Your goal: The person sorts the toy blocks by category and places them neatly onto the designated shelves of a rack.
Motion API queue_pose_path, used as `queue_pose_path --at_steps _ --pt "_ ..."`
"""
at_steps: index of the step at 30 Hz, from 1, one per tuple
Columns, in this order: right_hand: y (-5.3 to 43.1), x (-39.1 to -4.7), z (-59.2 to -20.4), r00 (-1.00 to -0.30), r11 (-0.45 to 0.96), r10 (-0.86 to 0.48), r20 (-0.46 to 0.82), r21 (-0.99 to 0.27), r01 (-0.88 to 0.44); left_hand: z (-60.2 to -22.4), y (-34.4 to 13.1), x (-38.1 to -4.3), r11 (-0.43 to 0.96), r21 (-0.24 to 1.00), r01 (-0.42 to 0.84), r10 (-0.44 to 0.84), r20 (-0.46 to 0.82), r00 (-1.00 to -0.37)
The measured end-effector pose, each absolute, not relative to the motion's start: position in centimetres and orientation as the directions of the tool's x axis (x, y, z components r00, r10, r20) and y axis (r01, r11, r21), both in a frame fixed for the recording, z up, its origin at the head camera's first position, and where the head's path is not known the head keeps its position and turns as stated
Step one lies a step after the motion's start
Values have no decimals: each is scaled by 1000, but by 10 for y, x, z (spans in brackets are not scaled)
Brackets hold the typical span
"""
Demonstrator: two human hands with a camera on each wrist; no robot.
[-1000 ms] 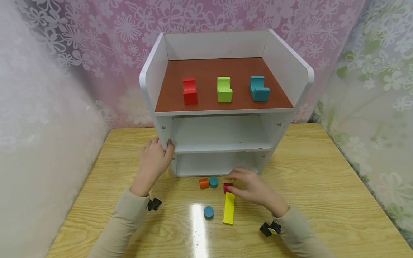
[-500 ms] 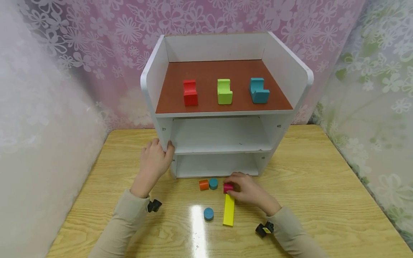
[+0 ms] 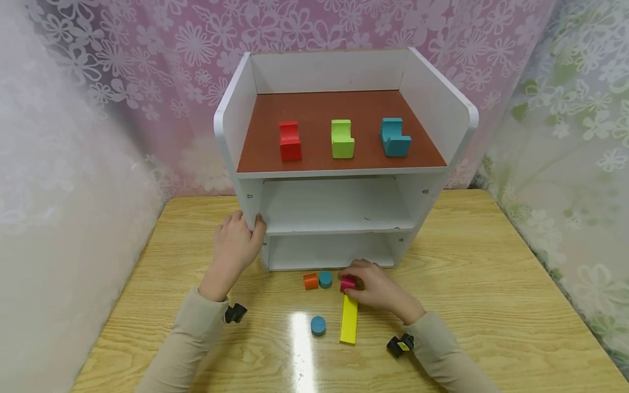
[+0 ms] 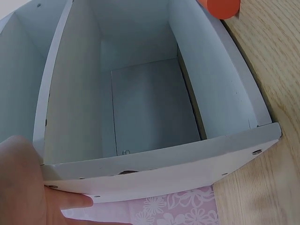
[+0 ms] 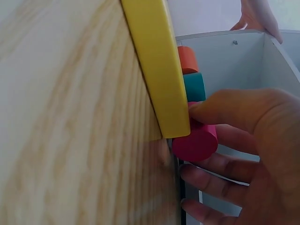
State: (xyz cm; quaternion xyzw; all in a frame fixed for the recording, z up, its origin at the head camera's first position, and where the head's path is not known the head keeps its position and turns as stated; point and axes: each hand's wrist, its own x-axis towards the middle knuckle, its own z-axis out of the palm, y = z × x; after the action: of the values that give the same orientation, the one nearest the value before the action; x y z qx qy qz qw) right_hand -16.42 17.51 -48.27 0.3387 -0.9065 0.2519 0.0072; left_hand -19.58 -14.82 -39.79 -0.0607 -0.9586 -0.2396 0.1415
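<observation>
My left hand (image 3: 235, 243) grips the left side panel of a white shelf unit (image 3: 339, 221), thumb on the inner side and fingers outside. In the left wrist view part of that hand (image 4: 21, 183) shows at the panel's edge. Just before the unit's base, my right hand (image 3: 378, 286) pinches a magenta cylinder (image 3: 347, 284) between thumb and fingers. The right wrist view shows the thumb on the cylinder (image 5: 197, 143) and the fingers behind it. A yellow bar-shaped block (image 3: 349, 321) lies right beside the cylinder, toward me.
An orange cylinder (image 3: 310, 281) and a teal cylinder (image 3: 325, 279) lie left of the right hand. A blue cylinder (image 3: 318, 326) stands nearer me. On the brown top shelf sit notched red (image 3: 290, 142), green (image 3: 342, 140) and teal (image 3: 395, 138) blocks.
My right hand has moved slightly left, and its fingers have closed round the magenta cylinder. My left hand keeps its place on the side panel.
</observation>
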Motion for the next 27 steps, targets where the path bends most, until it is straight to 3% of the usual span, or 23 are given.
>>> queue_pose_path --at_steps 18,27 --pt "170 -158 -463 -710 562 -617 338 -442 -699 -397 -147 -197 880 435 190 55 306 -951" --pt "161 -150 -443 -639 456 -643 421 -459 -762 -397 -147 -196 881 438 181 51 292 -955"
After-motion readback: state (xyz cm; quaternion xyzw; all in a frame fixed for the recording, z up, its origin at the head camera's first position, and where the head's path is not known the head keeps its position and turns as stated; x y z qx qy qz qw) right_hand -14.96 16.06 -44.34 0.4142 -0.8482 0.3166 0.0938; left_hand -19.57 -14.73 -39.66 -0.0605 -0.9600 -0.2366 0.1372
